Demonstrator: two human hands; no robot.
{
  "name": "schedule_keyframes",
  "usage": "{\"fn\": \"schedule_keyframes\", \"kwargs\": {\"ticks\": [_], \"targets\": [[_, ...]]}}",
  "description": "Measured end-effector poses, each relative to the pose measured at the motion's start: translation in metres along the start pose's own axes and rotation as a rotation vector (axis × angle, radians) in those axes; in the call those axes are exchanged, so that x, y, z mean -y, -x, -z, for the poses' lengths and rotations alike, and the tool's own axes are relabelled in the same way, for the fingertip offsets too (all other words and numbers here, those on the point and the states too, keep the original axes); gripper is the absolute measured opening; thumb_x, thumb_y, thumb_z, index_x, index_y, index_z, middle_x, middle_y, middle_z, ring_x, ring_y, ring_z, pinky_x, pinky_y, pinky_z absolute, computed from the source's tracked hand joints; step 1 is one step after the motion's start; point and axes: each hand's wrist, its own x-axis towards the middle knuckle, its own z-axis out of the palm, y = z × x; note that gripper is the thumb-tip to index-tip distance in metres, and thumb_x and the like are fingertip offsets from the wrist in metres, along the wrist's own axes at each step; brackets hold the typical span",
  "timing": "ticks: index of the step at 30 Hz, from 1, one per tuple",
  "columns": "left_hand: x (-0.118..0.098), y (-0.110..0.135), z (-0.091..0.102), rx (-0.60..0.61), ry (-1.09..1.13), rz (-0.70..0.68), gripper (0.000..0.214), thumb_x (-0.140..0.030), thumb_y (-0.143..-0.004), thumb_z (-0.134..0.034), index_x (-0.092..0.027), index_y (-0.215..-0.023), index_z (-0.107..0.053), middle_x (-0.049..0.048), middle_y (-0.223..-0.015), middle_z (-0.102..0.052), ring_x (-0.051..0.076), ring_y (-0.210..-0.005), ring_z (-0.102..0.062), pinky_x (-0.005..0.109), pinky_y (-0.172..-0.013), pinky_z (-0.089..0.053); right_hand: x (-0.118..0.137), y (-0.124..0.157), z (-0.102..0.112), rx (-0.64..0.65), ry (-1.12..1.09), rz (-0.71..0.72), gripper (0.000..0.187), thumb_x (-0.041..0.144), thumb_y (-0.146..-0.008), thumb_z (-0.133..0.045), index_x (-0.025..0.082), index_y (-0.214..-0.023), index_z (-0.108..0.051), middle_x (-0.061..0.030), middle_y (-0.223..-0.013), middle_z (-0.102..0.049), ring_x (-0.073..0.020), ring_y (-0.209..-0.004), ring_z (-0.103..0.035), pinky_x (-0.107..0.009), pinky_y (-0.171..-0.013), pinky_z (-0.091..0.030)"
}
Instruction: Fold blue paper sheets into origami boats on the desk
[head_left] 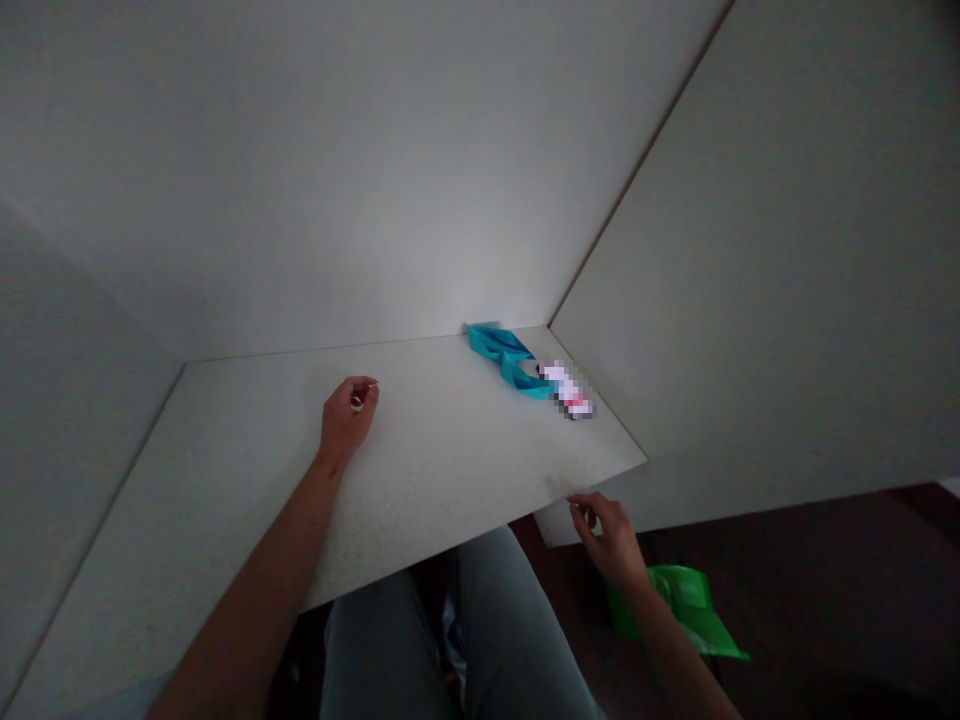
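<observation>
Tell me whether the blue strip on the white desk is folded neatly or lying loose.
Lying loose: the blue strip rests bent and creased on the white desk, its sections angled apart rather than stacked flat.

The worktop (450,440) has a matt finish, speckled and rougher-looking toward six o'clock. At its two o'clock, the teal strip (510,358) looks like thin, creased plastic, faintly shiny. The side panel (780,260) at three o'clock is smooth and matt; the green bag (686,588), toward five, glossy plastic.
</observation>
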Motion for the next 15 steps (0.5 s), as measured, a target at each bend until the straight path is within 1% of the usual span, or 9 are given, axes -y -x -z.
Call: {"fn": "schedule_keyframes", "kwargs": {"ticks": [2,4,5,6,9,12,13,14,15], "targets": [[-0.005,0.007,-0.001,0.028,0.011,0.009,0.036,-0.051,-0.09,-0.061,-0.022,-0.109,-0.071,0.0059,-0.094,-0.074,0.021,-0.084,-0.065,0.033,-0.075,-0.053,0.003,-0.014,-0.001,0.006,-0.041,0.003,0.023,0.044,-0.102,-0.06,0.029,-0.107,-0.077,-0.0058,-0.084,-0.077,-0.0269,-0.07,-0.072,-0.048,-0.077,-0.06],[-0.012,0.022,0.0,0.06,0.058,0.047,0.038,-0.051,-0.089,-0.061,-0.022,-0.113,-0.071,0.0075,-0.1,-0.075,0.022,-0.091,-0.068,0.034,-0.078,-0.055,0.007,-0.039,-0.006,0.039,-0.117,-0.051,0.031,0.047,-0.103,-0.059,0.026,-0.12,-0.073,-0.0053,-0.088,-0.078,-0.0237,-0.068,-0.07,-0.041,-0.07,-0.058],[-0.015,0.034,0.002,0.079,0.083,0.066,0.04,-0.052,-0.089,-0.061,-0.023,-0.115,-0.071,0.0081,-0.104,-0.075,0.023,-0.094,-0.07,0.034,-0.079,-0.056,0.009,-0.056,-0.009,0.079,-0.143,-0.091,0.04,0.047,-0.104,-0.058,0.023,-0.133,-0.068,-0.0042,-0.09,-0.078,-0.0219,-0.065,-0.069,-0.038,-0.067,-0.057],[-0.018,0.048,0.004,0.107,0.101,0.076,0.041,-0.053,-0.09,-0.061,-0.023,-0.116,-0.071,0.0084,-0.106,-0.075,0.024,-0.096,-0.071,0.035,-0.081,-0.057,0.012,-0.075,-0.013,0.117,-0.142,-0.118,0.048,0.046,-0.103,-0.058,0.022,-0.145,-0.062,-0.0034,-0.093,-0.079,-0.0208,-0.065,-0.069,-0.036,-0.067,-0.056],[-0.024,0.096,0.015,0.175,0.119,0.12,0.042,-0.056,-0.089,-0.064,-0.025,-0.117,-0.071,0.008,-0.105,-0.076,0.026,-0.096,-0.072,0.038,-0.081,-0.059,0.024,-0.139,-0.026,0.195,-0.059,-0.153,0.065,0.036,-0.101,-0.063,0.02,-0.162,-0.048,-0.0047,-0.108,-0.082,-0.0195,-0.075,-0.072,-0.033,-0.076,-0.055],[-0.028,0.137,0.028,0.157,0.105,0.143,0.043,-0.057,-0.089,-0.065,-0.024,-0.116,-0.072,0.0084,-0.104,-0.076,0.027,-0.096,-0.073,0.041,-0.083,-0.061,0.039,-0.191,-0.038,0.269,0.051,-0.206,0.069,0.036,-0.105,-0.064,0.019,-0.168,-0.041,-0.0065,-0.113,-0.082,-0.0224,-0.092,-0.076,-0.031,-0.083,-0.055],[-0.03,0.146,0.031,0.147,0.097,0.144,0.044,-0.058,-0.089,-0.065,-0.024,-0.116,-0.072,0.0084,-0.103,-0.076,0.027,-0.096,-0.073,0.041,-0.083,-0.061,0.044,-0.202,-0.041,0.296,0.101,-0.238,0.066,0.036,-0.106,-0.063,0.018,-0.167,-0.043,-0.0081,-0.114,-0.082,-0.0241,-0.101,-0.077,-0.031,-0.086,-0.055],[-0.031,0.154,0.034,0.141,0.087,0.142,0.044,-0.058,-0.089,-0.065,-0.024,-0.116,-0.072,0.0085,-0.103,-0.076,0.027,-0.095,-0.072,0.041,-0.083,-0.061,0.048,-0.209,-0.045,0.302,0.118,-0.249,0.06,0.035,-0.107,-0.062,0.016,-0.162,-0.048,-0.011,-0.117,-0.082,-0.0261,-0.107,-0.076,-0.032,-0.087,-0.055],[-0.034,0.16,0.036,0.133,0.073,0.142,0.044,-0.058,-0.089,-0.065,-0.024,-0.115,-0.072,0.0083,-0.102,-0.076,0.027,-0.093,-0.072,0.042,-0.084,-0.061,0.053,-0.212,-0.049,0.308,0.124,-0.246,0.051,0.035,-0.108,-0.061,0.016,-0.155,-0.055,-0.0122,-0.121,-0.081,-0.027,-0.111,-0.075,-0.033,-0.088,-0.054]]}}
